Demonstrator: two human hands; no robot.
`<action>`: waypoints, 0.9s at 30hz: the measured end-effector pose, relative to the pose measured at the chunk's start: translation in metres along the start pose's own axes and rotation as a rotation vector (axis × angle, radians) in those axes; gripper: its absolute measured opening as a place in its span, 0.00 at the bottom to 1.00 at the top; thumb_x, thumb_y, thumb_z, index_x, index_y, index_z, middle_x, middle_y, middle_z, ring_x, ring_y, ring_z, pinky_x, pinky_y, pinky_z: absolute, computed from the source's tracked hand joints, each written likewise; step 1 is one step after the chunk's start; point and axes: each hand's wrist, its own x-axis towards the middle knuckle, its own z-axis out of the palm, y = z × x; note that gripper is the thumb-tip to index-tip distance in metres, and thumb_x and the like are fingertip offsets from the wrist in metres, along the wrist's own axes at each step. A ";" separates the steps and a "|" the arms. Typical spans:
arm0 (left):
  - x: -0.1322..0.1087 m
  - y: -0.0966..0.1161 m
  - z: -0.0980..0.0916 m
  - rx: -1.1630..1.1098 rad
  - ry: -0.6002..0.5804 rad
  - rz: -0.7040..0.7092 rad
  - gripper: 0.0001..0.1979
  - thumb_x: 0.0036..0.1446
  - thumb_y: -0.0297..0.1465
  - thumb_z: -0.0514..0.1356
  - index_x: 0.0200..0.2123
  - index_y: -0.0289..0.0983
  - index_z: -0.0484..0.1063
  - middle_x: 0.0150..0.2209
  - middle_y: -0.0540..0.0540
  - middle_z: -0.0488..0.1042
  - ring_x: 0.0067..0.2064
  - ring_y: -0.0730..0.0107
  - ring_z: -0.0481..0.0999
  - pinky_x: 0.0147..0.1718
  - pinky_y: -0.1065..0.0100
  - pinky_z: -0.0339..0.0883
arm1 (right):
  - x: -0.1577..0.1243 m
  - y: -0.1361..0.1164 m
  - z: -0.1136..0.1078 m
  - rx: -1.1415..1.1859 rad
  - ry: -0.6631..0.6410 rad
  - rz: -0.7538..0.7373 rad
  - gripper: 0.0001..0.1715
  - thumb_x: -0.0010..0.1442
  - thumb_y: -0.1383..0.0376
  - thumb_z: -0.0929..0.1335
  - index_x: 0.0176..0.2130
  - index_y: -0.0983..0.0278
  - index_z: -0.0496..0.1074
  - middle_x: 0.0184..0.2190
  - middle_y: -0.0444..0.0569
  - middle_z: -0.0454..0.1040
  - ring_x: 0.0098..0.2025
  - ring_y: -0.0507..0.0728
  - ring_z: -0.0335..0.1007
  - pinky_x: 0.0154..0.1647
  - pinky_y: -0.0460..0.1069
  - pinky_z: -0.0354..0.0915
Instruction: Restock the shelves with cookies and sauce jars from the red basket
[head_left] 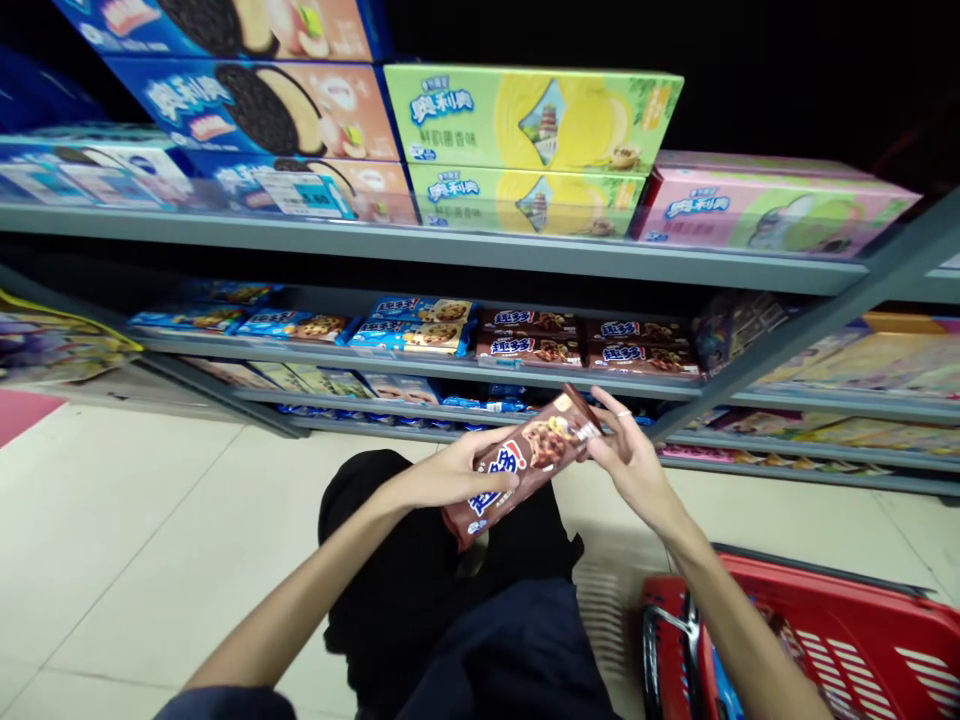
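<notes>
- Left hand [459, 470]: fingers clamped on the pack [551, 445], above the lap [375, 560].
- Right hand [631, 465]: fingers touch its far right end; cannot tell if clamped.
- A light grip should avoid crushing it.

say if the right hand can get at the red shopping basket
Likely yes: the red shopping basket stands on that side, nothing visibly blocking, though the right hand touches the brown cookie packet.
</notes>
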 end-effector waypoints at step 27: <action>0.008 -0.008 -0.041 -0.097 0.666 0.441 0.27 0.52 0.36 0.76 0.53 0.37 0.74 0.55 0.38 0.79 0.54 0.57 0.80 0.56 0.58 0.76 | 0.049 0.001 -0.020 0.025 0.256 -0.094 0.29 0.65 0.47 0.74 0.60 0.55 0.77 0.60 0.47 0.78 0.63 0.62 0.75 0.66 0.60 0.72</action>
